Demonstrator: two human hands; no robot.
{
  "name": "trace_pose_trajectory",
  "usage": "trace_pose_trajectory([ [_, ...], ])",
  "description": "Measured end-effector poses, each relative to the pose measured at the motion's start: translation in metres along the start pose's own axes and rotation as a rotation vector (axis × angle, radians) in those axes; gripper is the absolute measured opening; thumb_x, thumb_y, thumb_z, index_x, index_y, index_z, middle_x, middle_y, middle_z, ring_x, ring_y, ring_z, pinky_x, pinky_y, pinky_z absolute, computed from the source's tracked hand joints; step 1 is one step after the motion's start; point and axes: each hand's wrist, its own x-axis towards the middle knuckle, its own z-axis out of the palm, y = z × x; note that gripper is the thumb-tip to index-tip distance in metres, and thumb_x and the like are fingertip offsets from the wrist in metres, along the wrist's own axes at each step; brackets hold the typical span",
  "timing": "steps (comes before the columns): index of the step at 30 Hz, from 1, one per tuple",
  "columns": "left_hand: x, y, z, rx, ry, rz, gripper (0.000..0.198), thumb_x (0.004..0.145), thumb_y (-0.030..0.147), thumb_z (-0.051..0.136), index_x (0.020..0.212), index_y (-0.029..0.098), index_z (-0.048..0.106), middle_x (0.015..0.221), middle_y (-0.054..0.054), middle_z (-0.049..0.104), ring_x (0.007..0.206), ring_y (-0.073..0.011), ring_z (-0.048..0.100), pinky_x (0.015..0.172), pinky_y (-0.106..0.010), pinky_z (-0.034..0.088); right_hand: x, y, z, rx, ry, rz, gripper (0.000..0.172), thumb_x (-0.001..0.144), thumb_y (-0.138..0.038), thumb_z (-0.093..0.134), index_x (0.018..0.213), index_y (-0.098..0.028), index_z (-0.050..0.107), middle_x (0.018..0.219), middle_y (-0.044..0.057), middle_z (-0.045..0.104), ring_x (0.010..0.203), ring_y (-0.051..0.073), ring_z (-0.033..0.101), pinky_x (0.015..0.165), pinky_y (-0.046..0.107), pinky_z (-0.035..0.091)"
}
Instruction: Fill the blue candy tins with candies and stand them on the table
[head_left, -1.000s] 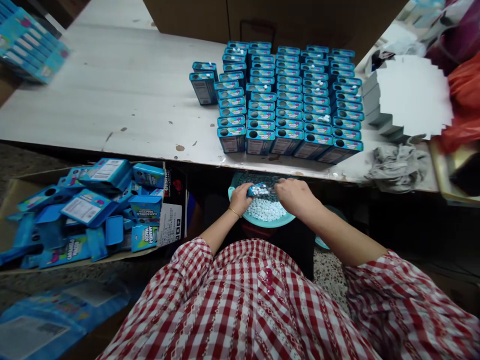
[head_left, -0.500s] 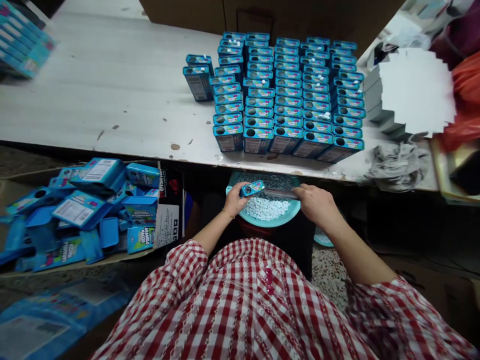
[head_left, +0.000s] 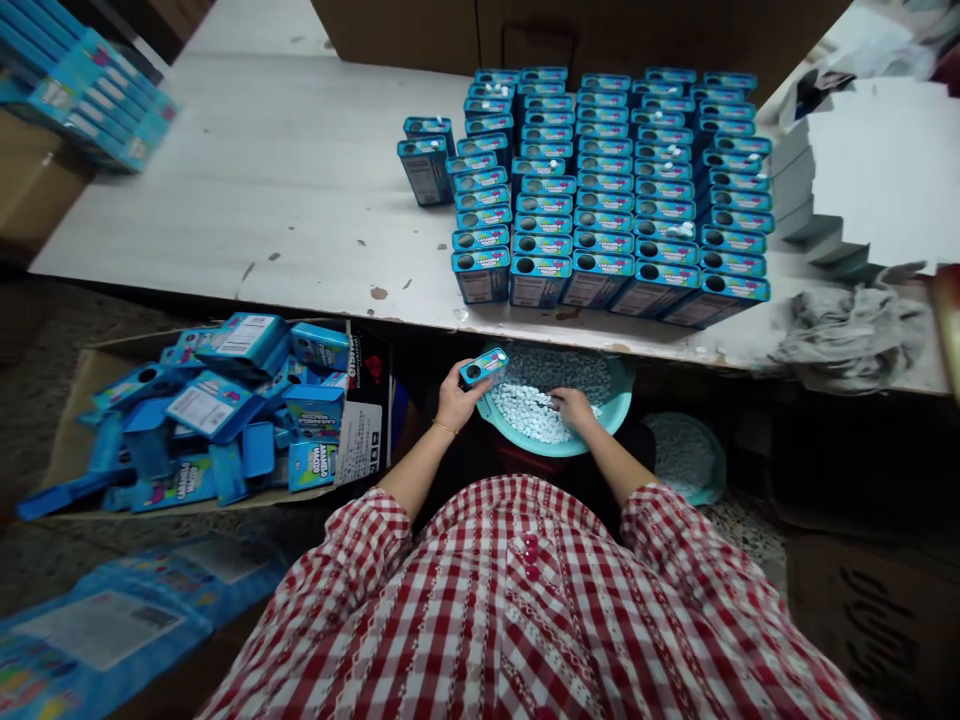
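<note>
My left hand (head_left: 452,400) is closed around a small blue candy box (head_left: 484,368), its top with a dark round hole facing up, above the left rim of a turquoise basin (head_left: 618,424). White candies (head_left: 526,414) fill the basin. Over these candies, low in the basin, is my right hand (head_left: 574,410), its fingers drawn together; whatever they grip is too small or hidden to make out. Rows of upright blue boxes (head_left: 604,264) with similar holes stand on the white table (head_left: 315,180) beyond the basin. A few white candies lie on some box tops.
To my left, a carton (head_left: 82,400) holds jumbled blue boxes. A blue printed bag (head_left: 112,620) lies nearer. Stacked blue packs (head_left: 112,100) sit far left. A grey cloth (head_left: 855,335) and white cartons (head_left: 885,170) are at right; a second basin (head_left: 718,470) stands on the floor.
My right hand has moved left and down into the basin; the clear tool it held over the basin no longer shows. The candy box in my left hand has shifted slightly left. The view has shifted.
</note>
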Motion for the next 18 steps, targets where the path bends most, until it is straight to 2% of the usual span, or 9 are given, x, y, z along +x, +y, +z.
trace_pose_trajectory([
  [4,0.0,0.001,-0.003,0.088,-0.04,0.05,0.043,0.064,0.032,0.071,0.102,0.016,0.057,0.092,-0.004,0.065,0.083,-0.0165,0.061,0.08,-0.031,0.049,-0.019,0.013,-0.034,0.057,0.033,-0.019,0.029,0.079,-0.012,0.049,0.101,-0.015,0.067,0.095,0.005,0.069,0.086,0.014,0.062,0.078,0.024,0.045],
  [7,-0.001,0.002,0.004,0.186,-0.078,0.122,0.039,0.067,0.028,0.068,0.103,0.017,0.058,0.098,-0.005,0.065,0.089,-0.0181,0.061,0.084,-0.032,0.048,-0.041,0.004,-0.069,0.111,0.077,-0.099,0.028,0.077,-0.014,0.05,0.098,-0.016,0.068,0.089,0.005,0.07,0.079,0.015,0.062,0.074,0.025,0.047],
  [9,-0.002,0.004,0.011,0.256,-0.115,0.177,0.037,0.068,0.024,0.067,0.103,0.018,0.058,0.103,-0.006,0.064,0.095,-0.0193,0.06,0.088,-0.033,0.047,-0.056,-0.013,-0.091,0.068,0.096,-0.178,0.028,0.078,-0.015,0.049,0.098,-0.017,0.069,0.091,0.005,0.069,0.082,0.015,0.062,0.075,0.024,0.046],
  [12,-0.004,0.009,0.024,0.344,-0.173,0.232,0.036,0.069,0.019,0.064,0.104,0.019,0.059,0.107,-0.006,0.063,0.1,-0.0202,0.059,0.091,-0.034,0.046,-0.073,-0.048,-0.115,-0.18,0.088,-0.233,0.032,0.081,-0.015,0.044,0.1,-0.022,0.068,0.098,0.004,0.068,0.091,0.017,0.06,0.077,0.025,0.044],
  [15,-0.006,0.013,0.033,0.413,-0.217,0.263,0.036,0.07,0.017,0.062,0.106,0.019,0.058,0.108,-0.006,0.063,0.103,-0.0209,0.058,0.092,-0.034,0.045,-0.085,-0.086,-0.127,-0.534,0.035,-0.192,0.037,0.081,-0.011,0.04,0.103,-0.024,0.066,0.099,0.006,0.066,0.088,0.019,0.061,0.072,0.027,0.045],
  [18,-0.007,0.014,0.038,0.454,-0.243,0.271,0.039,0.069,0.012,0.06,0.107,0.019,0.058,0.11,-0.006,0.063,0.104,-0.0213,0.057,0.093,-0.035,0.044,-0.093,-0.116,-0.128,-0.757,-0.008,-0.192,0.034,0.082,-0.011,0.037,0.102,-0.018,0.064,0.095,0.01,0.063,0.083,0.019,0.062,0.066,0.025,0.044],
])
